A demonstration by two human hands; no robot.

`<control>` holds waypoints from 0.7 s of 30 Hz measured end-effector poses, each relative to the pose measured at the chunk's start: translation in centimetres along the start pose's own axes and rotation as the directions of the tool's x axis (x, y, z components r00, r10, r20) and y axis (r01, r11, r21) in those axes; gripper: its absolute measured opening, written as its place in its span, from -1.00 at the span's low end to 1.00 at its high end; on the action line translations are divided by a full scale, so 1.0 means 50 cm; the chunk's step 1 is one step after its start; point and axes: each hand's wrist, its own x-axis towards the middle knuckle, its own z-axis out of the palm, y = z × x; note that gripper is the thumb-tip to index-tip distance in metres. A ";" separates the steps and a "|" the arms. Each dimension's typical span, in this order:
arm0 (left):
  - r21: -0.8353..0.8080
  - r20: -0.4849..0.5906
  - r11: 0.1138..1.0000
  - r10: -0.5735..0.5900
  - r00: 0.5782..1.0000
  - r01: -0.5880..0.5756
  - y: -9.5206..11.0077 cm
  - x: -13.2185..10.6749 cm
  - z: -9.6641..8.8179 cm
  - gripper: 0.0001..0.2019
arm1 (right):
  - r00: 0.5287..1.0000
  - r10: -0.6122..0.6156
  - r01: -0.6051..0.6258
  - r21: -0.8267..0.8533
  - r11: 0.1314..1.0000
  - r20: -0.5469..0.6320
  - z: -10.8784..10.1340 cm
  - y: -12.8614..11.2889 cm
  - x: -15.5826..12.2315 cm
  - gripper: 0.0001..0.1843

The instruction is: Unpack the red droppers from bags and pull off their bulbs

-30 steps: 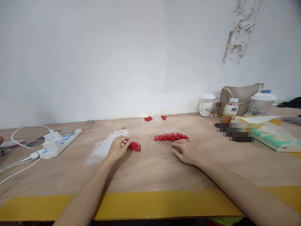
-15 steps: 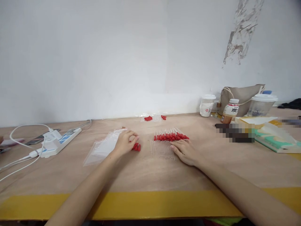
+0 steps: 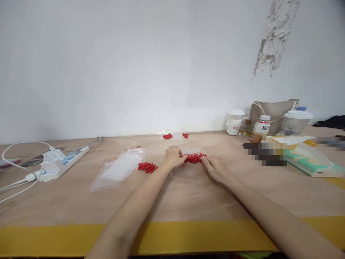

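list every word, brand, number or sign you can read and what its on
"炭": on the label of the bottle; the character beside it is only partly visible, and the smaller print is unreadable.
White cup: red logo and dark marks, too small to read.

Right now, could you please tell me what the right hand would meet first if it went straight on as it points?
Most likely the row of red bulbs: the fingertips of the right hand are close by its end, though whether they touch is unclear.
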 end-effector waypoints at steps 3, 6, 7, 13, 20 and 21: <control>-0.048 -0.065 0.996 -0.081 0.995 0.078 -0.006 -0.009 -0.006 -0.76 | 1.000 -0.025 0.026 0.018 1.000 -0.009 0.003 0.000 0.000 -0.52; -0.091 -0.110 0.988 -0.135 0.985 0.126 -0.022 -0.041 -0.034 -0.77 | 0.998 -0.051 0.055 0.070 0.996 -0.046 0.009 0.004 0.000 -0.60; -0.108 -0.119 0.987 -0.130 0.984 0.118 -0.028 -0.057 -0.046 -0.78 | 0.995 -0.066 0.073 0.091 0.993 -0.071 0.011 0.004 -0.001 -0.62; -0.115 -0.181 0.976 0.161 0.970 -0.183 -0.076 -0.157 -0.104 -0.89 | 0.950 -0.235 0.239 -0.005 0.971 -0.206 0.019 -0.015 -0.010 -0.52; 0.056 -0.179 0.897 0.440 0.880 -0.438 -0.089 -0.193 -0.088 -0.92 | 0.885 -0.457 0.450 -0.091 0.888 -0.085 0.042 -0.048 -0.023 -0.58; 0.063 -0.182 0.890 0.455 0.871 -0.452 -0.087 -0.192 -0.085 -0.92 | 0.877 -0.473 0.466 -0.089 0.880 -0.089 0.047 -0.050 -0.023 -0.61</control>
